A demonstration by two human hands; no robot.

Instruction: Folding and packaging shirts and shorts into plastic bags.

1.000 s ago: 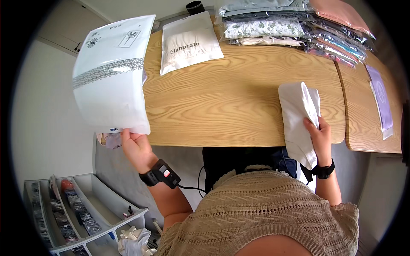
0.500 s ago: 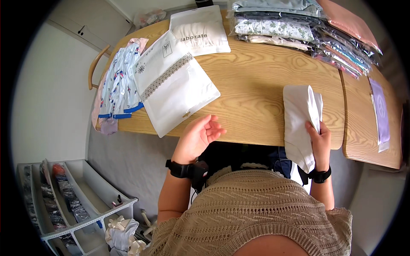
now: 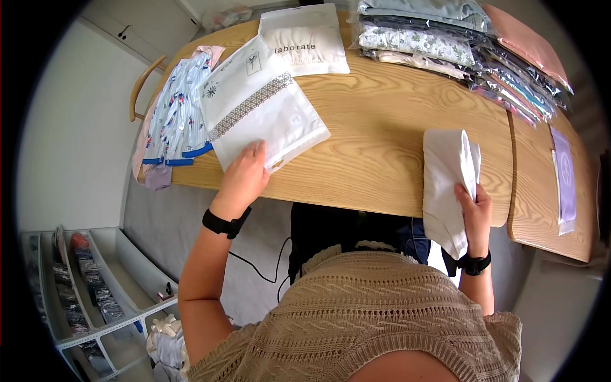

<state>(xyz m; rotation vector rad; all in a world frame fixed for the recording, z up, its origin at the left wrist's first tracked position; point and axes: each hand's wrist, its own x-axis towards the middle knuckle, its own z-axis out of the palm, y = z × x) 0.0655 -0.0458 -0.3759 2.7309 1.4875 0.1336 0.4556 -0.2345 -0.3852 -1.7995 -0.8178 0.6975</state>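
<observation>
My left hand [image 3: 245,175] is at the near edge of a white zip bag [image 3: 270,121] with a dark lace-patterned band. Its fingers lie over the bag's face and the thumb is hidden, with the near corner pinched under the hand. My right hand [image 3: 476,213] grips a folded white cloth [image 3: 442,172], thumb on the near side. The cloth stands partly over the table's front edge, its fold upward, the lower end hanging below.
On the wooden table [image 3: 375,140], another white bag [image 3: 305,48] lies behind. Striped clothing [image 3: 175,114] with blue trim is at left. Bagged clothes [image 3: 420,44] are stacked at the back right; a purple packet [image 3: 564,172] lies far right. A divided bin [image 3: 127,274] stands lower left.
My left hand has moved left from in front of the table onto the white zip bag's near edge. My right hand keeps the white cloth in nearly the same place.
</observation>
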